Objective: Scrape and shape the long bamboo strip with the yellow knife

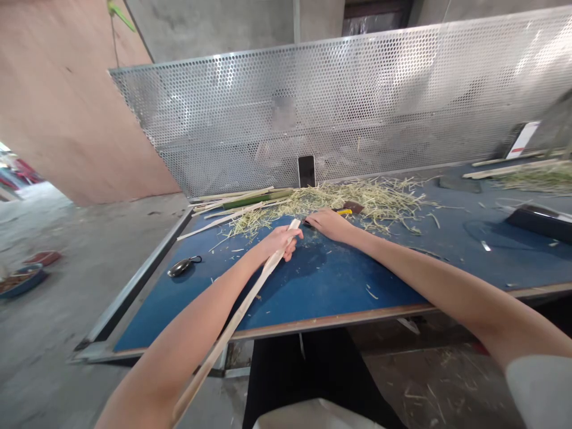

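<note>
My left hand (283, 243) is closed around a long pale bamboo strip (251, 296), just below its upper end. The strip slants down along my left forearm and past the near table edge. Close beside it on the right, my right hand (329, 224) rests low over the blue table (322, 280) with its fingers curled. It is on a yellow-and-black tool (344, 211) that looks like a utility knife, mostly covered by the hand. A brown piece (353, 207) lies just behind the yellow end.
Bamboo shavings (379, 199) heap along the back, beside several strips and a green bamboo piece (257, 198). A phone (306, 171) leans on the perforated metal panel (232, 119). A dark oval object (179, 267) lies left; a black box-like object (540, 221) sits right.
</note>
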### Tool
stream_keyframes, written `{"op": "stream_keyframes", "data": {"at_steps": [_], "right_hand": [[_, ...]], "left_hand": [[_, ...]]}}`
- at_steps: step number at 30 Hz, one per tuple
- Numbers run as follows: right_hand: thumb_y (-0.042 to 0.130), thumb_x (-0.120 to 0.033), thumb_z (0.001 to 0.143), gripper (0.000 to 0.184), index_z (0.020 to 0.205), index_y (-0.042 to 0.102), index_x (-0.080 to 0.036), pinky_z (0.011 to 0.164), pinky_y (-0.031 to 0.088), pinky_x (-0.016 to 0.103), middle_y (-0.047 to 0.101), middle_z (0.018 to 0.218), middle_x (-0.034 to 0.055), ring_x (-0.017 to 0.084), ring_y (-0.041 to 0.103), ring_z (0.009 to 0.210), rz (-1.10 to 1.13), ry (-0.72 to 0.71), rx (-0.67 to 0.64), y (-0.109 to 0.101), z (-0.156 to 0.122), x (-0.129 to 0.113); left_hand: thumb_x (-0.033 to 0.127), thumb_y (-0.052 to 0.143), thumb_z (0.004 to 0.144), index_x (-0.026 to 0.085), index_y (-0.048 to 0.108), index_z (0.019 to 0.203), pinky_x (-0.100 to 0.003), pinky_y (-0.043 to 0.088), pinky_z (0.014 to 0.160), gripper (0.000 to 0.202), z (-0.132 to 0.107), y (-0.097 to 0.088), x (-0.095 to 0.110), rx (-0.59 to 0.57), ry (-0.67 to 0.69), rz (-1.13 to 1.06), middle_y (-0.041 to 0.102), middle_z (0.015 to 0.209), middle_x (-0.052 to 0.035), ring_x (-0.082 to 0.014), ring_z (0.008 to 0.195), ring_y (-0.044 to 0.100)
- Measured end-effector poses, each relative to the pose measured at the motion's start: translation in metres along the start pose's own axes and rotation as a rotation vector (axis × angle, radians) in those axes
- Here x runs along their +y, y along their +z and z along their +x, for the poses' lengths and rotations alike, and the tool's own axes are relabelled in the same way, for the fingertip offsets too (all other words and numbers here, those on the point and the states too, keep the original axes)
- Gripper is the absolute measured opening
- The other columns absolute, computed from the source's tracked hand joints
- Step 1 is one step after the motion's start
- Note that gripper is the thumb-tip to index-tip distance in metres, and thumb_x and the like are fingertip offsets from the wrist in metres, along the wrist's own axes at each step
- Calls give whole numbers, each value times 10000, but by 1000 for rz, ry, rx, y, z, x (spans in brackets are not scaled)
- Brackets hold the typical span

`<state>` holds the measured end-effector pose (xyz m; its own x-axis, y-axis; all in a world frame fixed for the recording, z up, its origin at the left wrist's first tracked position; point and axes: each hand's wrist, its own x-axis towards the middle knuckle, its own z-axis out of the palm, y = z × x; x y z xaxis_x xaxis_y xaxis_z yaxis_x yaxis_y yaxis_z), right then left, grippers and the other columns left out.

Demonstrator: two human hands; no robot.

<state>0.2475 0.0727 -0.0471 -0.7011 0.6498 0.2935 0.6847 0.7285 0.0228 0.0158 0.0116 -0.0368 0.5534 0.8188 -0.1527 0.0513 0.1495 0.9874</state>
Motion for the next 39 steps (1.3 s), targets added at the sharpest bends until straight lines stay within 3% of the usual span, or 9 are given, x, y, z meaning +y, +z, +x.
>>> {"op": "stream_keyframes", "data": {"at_steps": [6,12,14,18,22,28,30,33,39], "right_hand": [[354,-315,1140,394,1106,715,-161,897,408,337,768,1017,124,251,673,942,31,62,-18,1,1,0],[376,-258,1120,382,1438,560,-153,814,395,328,750,955,117,260,665,877,-4,50,9,-2,-3,-1],[394,-200,1093,405,1469,541,-170,812,394,329,751,950,105,255,659,864,-7,3,-6,-5,-4,-1],[398,-127,1045,376,1292,676,-183,848,402,324,764,997,96,231,667,892,65,-69,-25,-9,-6,-1],[454,-162,1019,349,1241,721,-192,830,406,318,782,1048,95,230,677,910,110,2,11,-7,-6,-2],[549,-391,1039,252,1019,745,-233,767,419,324,791,974,56,229,683,861,157,58,34,-10,-8,-9],[606,-461,1016,260,1016,736,-236,768,436,331,790,997,57,237,687,877,176,45,39,-11,-8,-9],[636,-439,1003,228,1046,732,-237,803,471,346,783,1041,69,249,691,929,207,4,42,-8,-7,-5],[436,-306,1094,334,1132,745,-187,949,509,424,773,1120,133,284,696,1034,223,-111,71,9,-1,8]], "left_hand": [[462,710,933,186,611,890,-246,456,373,296,2,-2,-3,-7,7,-23,456,410,68,-122,304,416],[457,688,937,185,625,898,-247,459,370,282,2,-3,-5,-20,10,-44,463,404,58,-129,312,419],[455,682,942,185,624,896,-248,460,371,281,2,-3,-4,-18,2,-40,455,400,60,-131,312,422],[443,691,938,177,622,901,-250,464,375,278,2,-2,-3,-20,3,-45,461,407,61,-129,310,424],[429,701,932,172,614,907,-248,464,378,273,2,-2,-3,-17,2,-39,465,413,65,-126,308,427],[407,702,922,161,604,914,-249,464,378,265,1,-1,-3,-19,1,-44,480,420,62,-121,313,423],[401,702,921,158,605,917,-251,466,382,262,1,0,-2,-20,3,-41,487,428,60,-119,317,422],[375,679,921,160,606,906,-252,466,378,228,1,0,-2,-20,7,-31,478,417,57,-124,315,422],[399,688,938,164,605,910,-259,466,386,251,1,-1,-2,-12,-5,-14,473,419,63,-130,317,431]]}}
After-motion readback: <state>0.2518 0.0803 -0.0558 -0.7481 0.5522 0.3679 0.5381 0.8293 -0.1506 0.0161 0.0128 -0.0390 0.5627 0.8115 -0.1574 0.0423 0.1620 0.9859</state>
